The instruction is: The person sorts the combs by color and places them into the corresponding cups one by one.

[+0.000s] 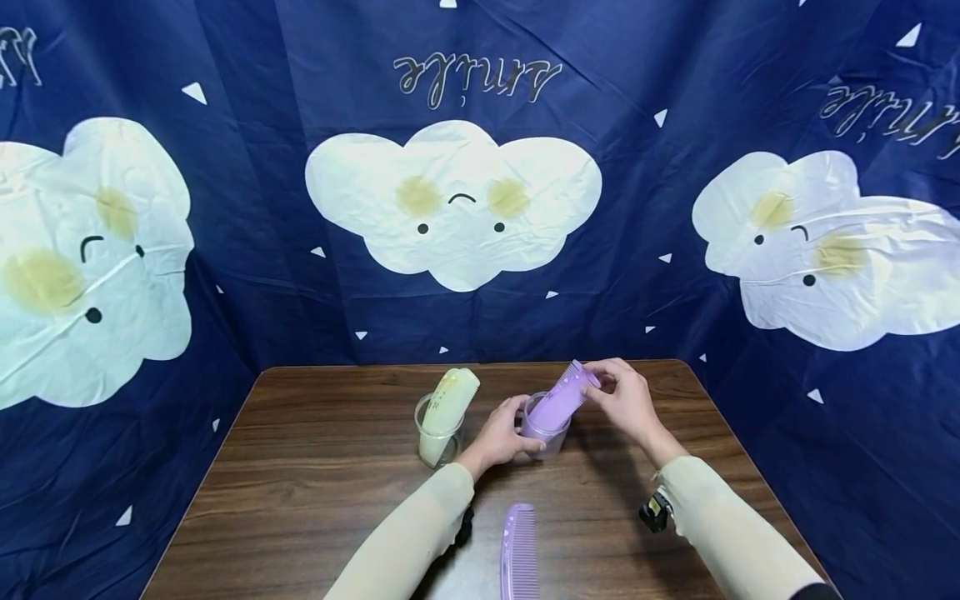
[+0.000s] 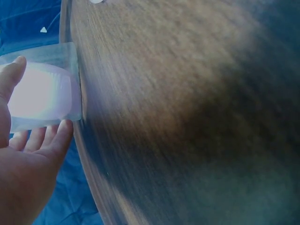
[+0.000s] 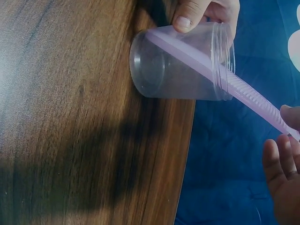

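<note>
My left hand point(image 1: 501, 435) grips a clear plastic jar point(image 1: 553, 444) standing on the table, its thumb and fingers round the sides. Leaning in that jar is a purple comb point(image 1: 557, 407), whose lower end reaches the bottom in the right wrist view. My right hand point(image 1: 624, 402) pinches the comb's upper end point(image 3: 262, 105) between thumb and fingers, above the rim. In the left wrist view the purple shows through the jar wall point(image 2: 70, 51) beside the left hand point(image 2: 33, 164). A second purple comb point(image 1: 519, 550) lies on the table nearer the person.
Left of the left hand, another clear jar point(image 1: 427, 442) holds light green combs point(image 1: 450, 404), tilted and sticking out over its rim. The wooden table point(image 1: 315, 483) ends at a blue cloth backdrop point(image 1: 247, 250) with white clouds, which also hangs along both sides.
</note>
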Demonstrator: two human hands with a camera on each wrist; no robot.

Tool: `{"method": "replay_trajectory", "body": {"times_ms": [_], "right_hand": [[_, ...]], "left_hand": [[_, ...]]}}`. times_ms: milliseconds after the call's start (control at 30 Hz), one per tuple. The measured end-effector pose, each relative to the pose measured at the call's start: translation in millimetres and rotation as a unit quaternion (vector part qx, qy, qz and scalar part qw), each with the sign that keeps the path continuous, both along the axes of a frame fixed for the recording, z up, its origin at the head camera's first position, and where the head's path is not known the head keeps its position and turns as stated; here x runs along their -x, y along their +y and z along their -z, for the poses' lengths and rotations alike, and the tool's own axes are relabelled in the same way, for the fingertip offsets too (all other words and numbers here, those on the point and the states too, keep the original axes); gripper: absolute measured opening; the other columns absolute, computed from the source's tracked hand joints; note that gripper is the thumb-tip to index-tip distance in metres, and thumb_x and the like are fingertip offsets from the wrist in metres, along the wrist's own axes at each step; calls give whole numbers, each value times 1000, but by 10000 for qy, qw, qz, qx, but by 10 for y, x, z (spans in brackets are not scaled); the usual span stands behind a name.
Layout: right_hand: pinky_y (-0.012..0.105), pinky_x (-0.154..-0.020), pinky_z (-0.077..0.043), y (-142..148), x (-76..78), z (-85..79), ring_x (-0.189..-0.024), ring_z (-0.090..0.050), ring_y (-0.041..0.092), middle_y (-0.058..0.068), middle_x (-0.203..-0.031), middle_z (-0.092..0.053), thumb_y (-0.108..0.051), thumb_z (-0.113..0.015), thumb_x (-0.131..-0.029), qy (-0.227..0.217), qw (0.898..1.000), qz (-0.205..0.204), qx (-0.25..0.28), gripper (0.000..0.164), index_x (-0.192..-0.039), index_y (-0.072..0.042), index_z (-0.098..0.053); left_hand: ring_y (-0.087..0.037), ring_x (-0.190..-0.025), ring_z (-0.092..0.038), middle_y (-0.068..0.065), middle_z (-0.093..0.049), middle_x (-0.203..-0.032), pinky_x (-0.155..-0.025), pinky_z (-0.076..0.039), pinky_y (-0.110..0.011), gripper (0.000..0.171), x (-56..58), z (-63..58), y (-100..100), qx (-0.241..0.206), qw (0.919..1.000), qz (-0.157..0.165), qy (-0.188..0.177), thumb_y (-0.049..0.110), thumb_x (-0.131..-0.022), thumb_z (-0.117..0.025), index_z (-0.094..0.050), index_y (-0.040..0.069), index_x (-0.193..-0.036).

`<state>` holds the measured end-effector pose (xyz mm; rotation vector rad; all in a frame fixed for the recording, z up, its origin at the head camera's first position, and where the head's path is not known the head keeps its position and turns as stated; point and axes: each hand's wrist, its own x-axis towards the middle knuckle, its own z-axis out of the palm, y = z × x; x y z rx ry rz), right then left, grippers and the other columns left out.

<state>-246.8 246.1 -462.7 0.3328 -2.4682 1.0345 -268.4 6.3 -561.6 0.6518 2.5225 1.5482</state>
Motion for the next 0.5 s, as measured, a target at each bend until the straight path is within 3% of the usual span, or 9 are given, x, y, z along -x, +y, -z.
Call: {"method": "replay_trajectory", "body": {"times_ms": [133,333,500], "right_hand": [[42,-77,-61,-2,-28,-37,-89,-71,28,13,-107,-71,1,-86,-78,-27,10000,-36,31,36,-112,-3,-76],[20,-74,-55,10,-77,-84,-87,-70,27,13,-104,-71,0,-86,-78,36,10000,-46,41,37,-114,-2,-75],[15,-71,-52,35,-117,-94,-82,-66,22,12,-99,-71,0,-86,-78,78,9998,-107,126,41,-117,-2,-73]], "left_hand": [[-25,-124,-61,-10,-57,-136,-93,-57,-25,82,4,4,17,-9,10000,14,-10,17,-73,-94,-52,7,-142],[-26,-124,-61,-11,-58,-136,-93,-58,-26,84,-2,9,18,-27,10000,27,28,17,-72,-95,-51,5,-143],[-27,-123,-61,-11,-58,-135,-93,-58,-26,83,-4,24,6,-13,10000,7,49,16,-72,-95,-52,5,-142]]}}
